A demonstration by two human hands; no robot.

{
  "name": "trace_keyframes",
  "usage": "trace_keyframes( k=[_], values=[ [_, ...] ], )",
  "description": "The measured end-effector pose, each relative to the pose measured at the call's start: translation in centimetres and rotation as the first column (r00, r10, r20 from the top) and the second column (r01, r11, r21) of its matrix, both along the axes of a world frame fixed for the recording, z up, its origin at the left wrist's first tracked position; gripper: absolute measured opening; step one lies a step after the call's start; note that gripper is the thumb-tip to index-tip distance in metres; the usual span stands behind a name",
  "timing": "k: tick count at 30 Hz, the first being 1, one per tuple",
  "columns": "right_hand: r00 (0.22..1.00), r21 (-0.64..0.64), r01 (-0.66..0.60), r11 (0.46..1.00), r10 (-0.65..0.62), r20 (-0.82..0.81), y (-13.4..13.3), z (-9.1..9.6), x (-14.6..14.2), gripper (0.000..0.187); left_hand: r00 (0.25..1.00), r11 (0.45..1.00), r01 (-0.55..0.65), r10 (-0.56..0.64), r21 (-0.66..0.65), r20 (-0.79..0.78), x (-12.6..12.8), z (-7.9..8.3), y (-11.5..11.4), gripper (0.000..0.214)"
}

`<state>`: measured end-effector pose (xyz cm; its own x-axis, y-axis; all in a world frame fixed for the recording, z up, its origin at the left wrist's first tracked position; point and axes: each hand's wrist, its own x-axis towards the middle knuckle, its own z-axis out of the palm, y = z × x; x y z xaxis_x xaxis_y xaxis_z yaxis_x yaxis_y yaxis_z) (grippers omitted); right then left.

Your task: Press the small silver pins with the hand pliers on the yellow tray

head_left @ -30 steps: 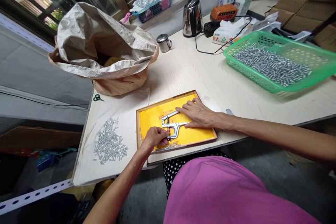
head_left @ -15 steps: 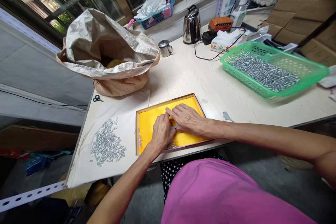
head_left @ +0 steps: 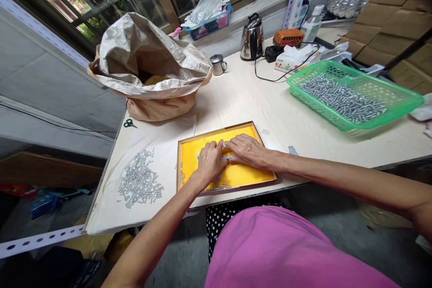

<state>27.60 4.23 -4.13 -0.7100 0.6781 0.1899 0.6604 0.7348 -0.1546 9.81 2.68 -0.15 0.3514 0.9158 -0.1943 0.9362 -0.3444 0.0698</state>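
Observation:
A shallow tray [head_left: 189, 137] with a yellow bottom and a brown rim lies at the table's front edge. Over its middle, my left hand [head_left: 209, 159] is closed around a light grey strip [head_left: 228, 157], part of which shows between my hands. My right hand [head_left: 248, 149] reaches in from the right, its fingers bent onto the strip's other end. Both hands cover most of the strip. Small metal pins [head_left: 222, 186] lie along the tray's near side, and several more sit by its left rim. To the left, a heap of similar pins [head_left: 140, 180] rests on white cloth.
A green basket [head_left: 317, 112] of metal pieces stands at the right. Behind the tray are a large open sack [head_left: 162, 103], a steel mug [head_left: 218, 65] and a kettle [head_left: 252, 38]. Green-handled scissors [head_left: 130, 123] lie near the left edge; a grey scrap [head_left: 293, 150] lies beside my right forearm.
The camera view has shifted slightly. Both hands stay over the tray's middle, with their fingers a little more curled, and more of the pins along the near side shows.

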Motion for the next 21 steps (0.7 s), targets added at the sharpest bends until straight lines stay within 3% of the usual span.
trace_keyframes(
  k=[2,3,6,10,13,17,21],
  values=[
    [0.997,0.006,-0.024,1.0,0.024,-0.077,0.3,0.1,0.5,0.058,0.995,0.999,0.008,-0.004,-0.036,0.098,-0.6,0.0,0.5,0.066],
    [0.994,-0.006,-0.033,0.999,0.033,-0.102,0.5,0.2,0.7,0.06,0.99,0.997,0.009,0.001,-0.07,0.141,-0.8,0.1,0.7,0.07],
    [0.99,-0.082,-0.01,0.997,-0.001,-0.138,1.2,0.7,1.1,0.043,0.973,0.993,0.02,0.008,-0.118,0.229,-1.0,1.0,1.3,0.062],
    [0.985,-0.105,0.008,0.994,-0.026,-0.173,2.4,0.5,1.9,0.044,0.925,0.997,0.024,-0.05,0.072,0.377,-1.9,3.0,2.0,0.047],
    [0.979,-0.107,-0.006,0.994,-0.016,-0.204,3.2,-0.5,3.2,0.05,0.879,0.967,-0.147,0.03,0.21,0.475,-4.6,3.7,2.4,0.035],
    [0.97,-0.143,0.011,0.99,-0.046,-0.239,3.3,-1.8,5.6,0.054,0.845,0.898,-0.398,0.28,0.187,0.456,-9.7,2.5,1.1,0.029],
    [0.944,-0.185,0.065,0.981,-0.121,-0.306,2.8,-2.6,7.5,0.053,0.829,0.857,-0.497,0.423,0.135,0.365,-12.3,-0.2,-1.5,0.029]
  ],
)
